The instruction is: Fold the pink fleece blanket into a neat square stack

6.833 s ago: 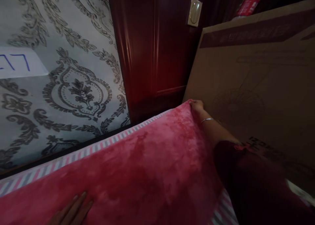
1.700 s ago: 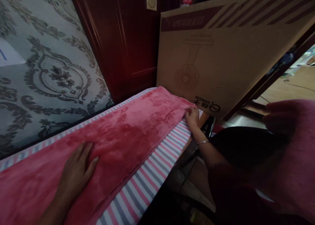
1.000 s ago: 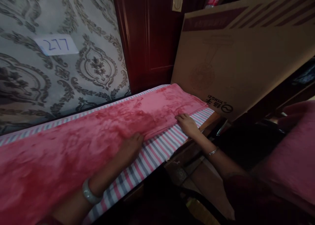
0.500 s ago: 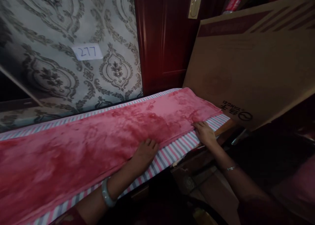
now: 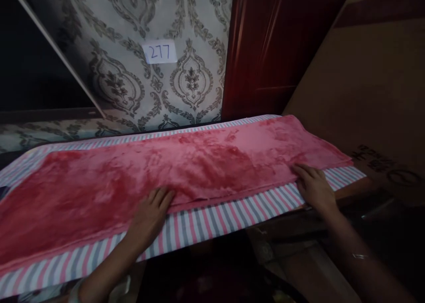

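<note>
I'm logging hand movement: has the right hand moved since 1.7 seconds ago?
Yes: judged against the cardboard box, the right hand has moved left, away from it, along the pink cloth's near edge.

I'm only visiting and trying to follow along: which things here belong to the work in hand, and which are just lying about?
Seemingly part of the work:
Pink plush cloth, under both hands
Striped cloth, beneath it
Left hand and right hand, at its near edge

Apparently just around:
Cardboard box, at right
Card marked 277, on the patterned wall
</note>
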`<state>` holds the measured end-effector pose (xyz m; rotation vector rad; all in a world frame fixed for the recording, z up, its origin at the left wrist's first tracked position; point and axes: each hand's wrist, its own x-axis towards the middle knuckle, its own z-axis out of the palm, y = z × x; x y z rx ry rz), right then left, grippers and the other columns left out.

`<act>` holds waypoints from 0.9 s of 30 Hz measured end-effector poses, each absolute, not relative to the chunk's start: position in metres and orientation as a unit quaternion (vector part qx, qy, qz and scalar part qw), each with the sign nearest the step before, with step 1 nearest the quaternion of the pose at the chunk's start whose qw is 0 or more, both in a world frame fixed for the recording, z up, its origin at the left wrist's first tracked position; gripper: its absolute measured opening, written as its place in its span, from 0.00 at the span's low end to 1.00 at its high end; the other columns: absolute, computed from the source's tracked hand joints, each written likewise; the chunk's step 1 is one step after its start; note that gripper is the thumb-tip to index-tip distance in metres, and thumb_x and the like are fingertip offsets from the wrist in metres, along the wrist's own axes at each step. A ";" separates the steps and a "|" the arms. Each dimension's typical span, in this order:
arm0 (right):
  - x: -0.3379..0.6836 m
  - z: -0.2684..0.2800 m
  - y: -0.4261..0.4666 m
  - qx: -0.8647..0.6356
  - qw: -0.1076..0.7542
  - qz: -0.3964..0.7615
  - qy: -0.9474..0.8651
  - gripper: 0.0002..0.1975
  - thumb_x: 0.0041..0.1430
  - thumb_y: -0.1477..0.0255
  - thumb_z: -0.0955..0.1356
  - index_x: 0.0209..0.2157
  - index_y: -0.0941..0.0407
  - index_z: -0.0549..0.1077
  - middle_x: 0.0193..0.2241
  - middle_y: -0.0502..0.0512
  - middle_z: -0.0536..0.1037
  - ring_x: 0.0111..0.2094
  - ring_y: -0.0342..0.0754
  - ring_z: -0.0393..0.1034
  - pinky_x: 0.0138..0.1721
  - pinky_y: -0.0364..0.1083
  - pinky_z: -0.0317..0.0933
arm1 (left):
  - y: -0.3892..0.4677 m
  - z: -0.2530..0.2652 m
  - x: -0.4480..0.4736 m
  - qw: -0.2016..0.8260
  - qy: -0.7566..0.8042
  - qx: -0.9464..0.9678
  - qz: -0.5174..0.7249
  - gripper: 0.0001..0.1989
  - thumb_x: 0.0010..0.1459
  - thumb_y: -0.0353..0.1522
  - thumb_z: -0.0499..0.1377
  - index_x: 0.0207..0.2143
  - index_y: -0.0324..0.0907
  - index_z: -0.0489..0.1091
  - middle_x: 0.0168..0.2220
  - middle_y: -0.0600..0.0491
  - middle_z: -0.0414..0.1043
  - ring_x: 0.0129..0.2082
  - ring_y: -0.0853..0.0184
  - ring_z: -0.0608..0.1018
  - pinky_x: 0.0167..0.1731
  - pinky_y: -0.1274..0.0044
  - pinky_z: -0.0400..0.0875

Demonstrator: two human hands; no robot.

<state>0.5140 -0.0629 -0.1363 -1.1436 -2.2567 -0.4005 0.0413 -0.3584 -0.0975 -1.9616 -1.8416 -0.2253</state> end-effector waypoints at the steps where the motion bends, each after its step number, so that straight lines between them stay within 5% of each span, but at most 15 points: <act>1: 0.515 -0.136 -0.062 -0.423 0.279 -0.146 -0.850 0.21 0.64 0.74 0.60 0.55 0.58 0.76 0.53 0.63 0.77 0.53 0.59 0.69 0.52 0.57 0.68 | -0.366 -0.098 0.036 0.225 -0.661 -0.711 -0.084 0.25 0.62 0.21 0.48 0.57 0.38 0.73 0.56 0.39 0.74 0.55 0.51 0.74 0.51 0.61 0.72; 7: 0.527 -0.145 -0.058 -0.431 0.282 -0.115 -0.849 0.20 0.64 0.71 0.60 0.50 0.57 0.79 0.46 0.61 0.82 0.48 0.57 0.75 0.48 0.54 0.71 | -0.396 -0.093 0.031 0.294 -0.622 -0.716 -0.119 0.25 0.63 0.20 0.47 0.56 0.40 0.74 0.55 0.43 0.77 0.55 0.59 0.78 0.53 0.67 0.73; 17: 0.529 -0.140 -0.060 -0.430 0.291 -0.079 -0.851 0.21 0.59 0.67 0.60 0.45 0.56 0.79 0.43 0.64 0.82 0.45 0.62 0.76 0.48 0.60 0.71 | -0.404 -0.121 0.033 0.278 -0.609 -0.730 -0.136 0.25 0.62 0.20 0.49 0.56 0.40 0.74 0.56 0.43 0.76 0.57 0.58 0.77 0.56 0.65 0.72; 21: 0.493 -0.114 -0.087 -0.452 0.361 -0.126 -0.806 0.21 0.62 0.68 0.58 0.47 0.58 0.78 0.43 0.68 0.82 0.45 0.66 0.76 0.48 0.62 0.70 | -0.408 -0.122 0.043 0.247 -0.646 -0.710 -0.136 0.24 0.64 0.22 0.50 0.57 0.43 0.73 0.56 0.43 0.76 0.59 0.58 0.75 0.58 0.64 0.71; 27: 0.370 -0.104 -0.150 -0.159 0.374 -0.030 -0.913 0.21 0.67 0.68 0.61 0.60 0.47 0.69 0.53 0.59 0.78 0.52 0.59 0.74 0.54 0.59 0.67 | -0.411 -0.109 0.057 0.189 -0.709 -0.673 -0.093 0.25 0.61 0.23 0.53 0.60 0.40 0.70 0.59 0.40 0.73 0.58 0.54 0.75 0.54 0.60 0.72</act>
